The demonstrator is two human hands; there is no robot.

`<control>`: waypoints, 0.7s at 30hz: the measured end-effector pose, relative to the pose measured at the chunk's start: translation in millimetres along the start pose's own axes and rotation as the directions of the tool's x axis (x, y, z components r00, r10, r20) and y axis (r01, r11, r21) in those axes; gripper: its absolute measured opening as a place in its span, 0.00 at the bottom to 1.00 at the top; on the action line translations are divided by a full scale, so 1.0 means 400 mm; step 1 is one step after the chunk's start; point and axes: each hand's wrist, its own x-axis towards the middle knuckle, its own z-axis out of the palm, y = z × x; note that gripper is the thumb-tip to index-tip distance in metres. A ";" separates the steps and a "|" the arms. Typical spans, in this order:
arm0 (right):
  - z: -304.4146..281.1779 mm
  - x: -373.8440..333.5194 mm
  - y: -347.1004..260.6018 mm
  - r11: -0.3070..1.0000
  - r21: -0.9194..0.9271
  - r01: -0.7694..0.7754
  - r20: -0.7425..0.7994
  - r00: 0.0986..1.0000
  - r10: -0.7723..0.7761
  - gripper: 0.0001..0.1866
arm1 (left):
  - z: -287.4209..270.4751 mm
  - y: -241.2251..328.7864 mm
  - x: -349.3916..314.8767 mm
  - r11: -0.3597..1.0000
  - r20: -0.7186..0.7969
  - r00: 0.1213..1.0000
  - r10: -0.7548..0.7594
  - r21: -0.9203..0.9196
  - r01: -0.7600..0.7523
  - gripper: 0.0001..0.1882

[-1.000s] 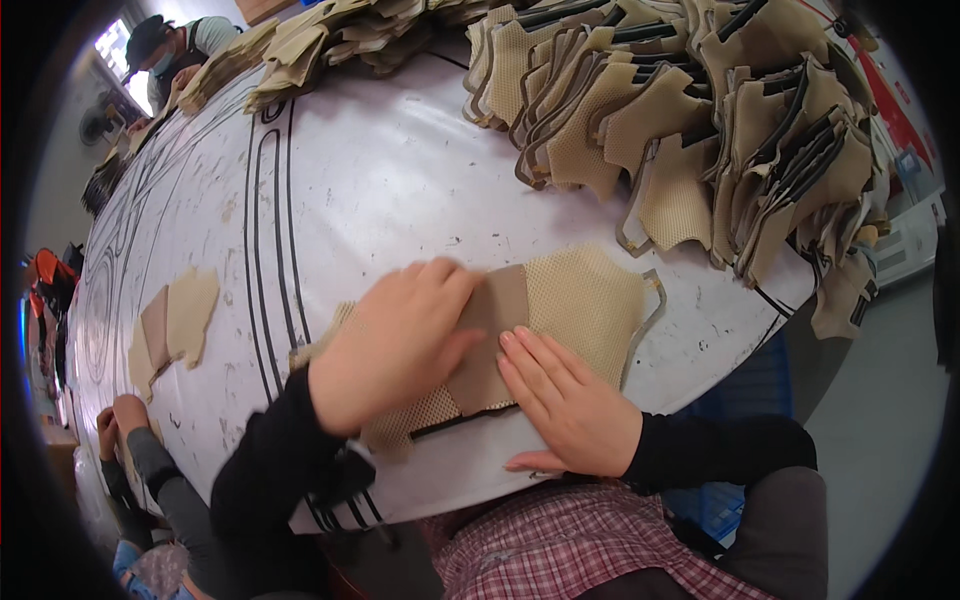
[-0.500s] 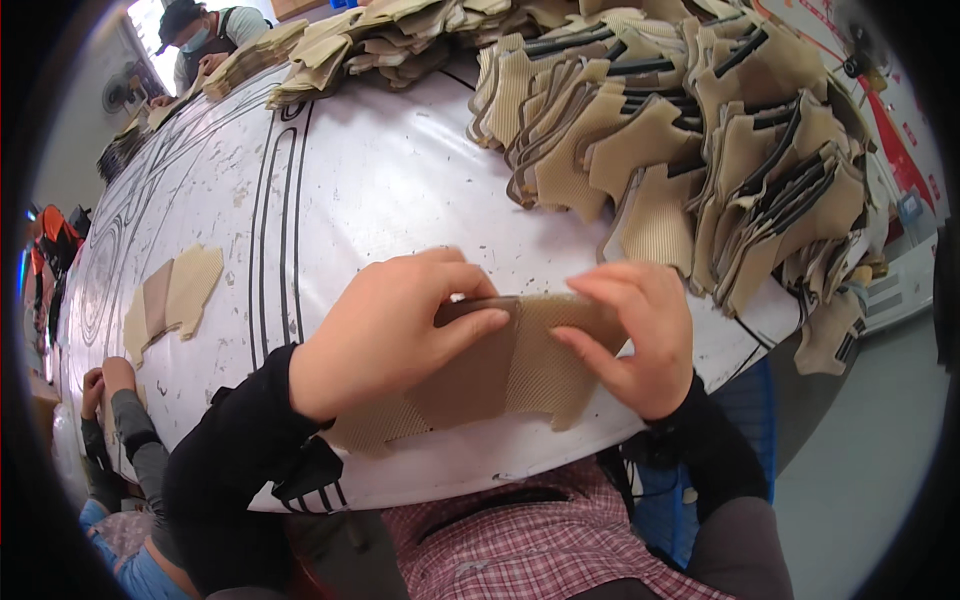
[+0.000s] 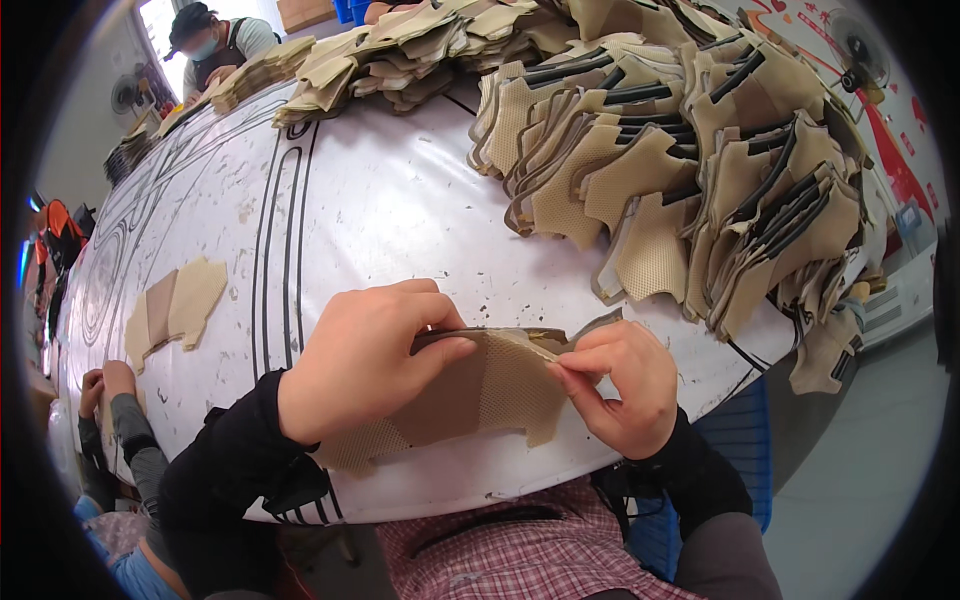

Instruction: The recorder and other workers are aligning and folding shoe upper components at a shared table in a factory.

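A tan mesh fabric piece (image 3: pixel 440 402) with a browner middle panel stands tilted near the table's front edge, its upper edge raised toward me. My left hand (image 3: pixel 365 355) is closed on that upper edge, thumb in front and fingers behind. At the piece's right corner my right hand (image 3: pixel 622 388) pinches the edge between thumb and fingertips. Between the hands the edge is parted, and a greyish backing shows behind the mesh. A grey-brown flap sticks up by my right fingers.
Heaped cut fabric pieces with dark strips (image 3: pixel 650 170) cover the right and far side of the white table (image 3: pixel 380 200). Another fabric piece (image 3: pixel 175 305) lies at left. A co-worker's hands (image 3: pixel 108 385) are at the left edge; another person (image 3: pixel 215 50) sits far off.
My right hand has gone from spread fingers to a pinch on the right corner, bending it back. Both hands and the piece sit slightly lower in view.
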 end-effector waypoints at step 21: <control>0.119 0.008 -0.048 0.983 -0.017 0.184 0.250 0.952 -0.174 0.39 | 0.062 -0.169 0.056 0.838 0.207 0.916 -0.344 -0.372 0.399 0.25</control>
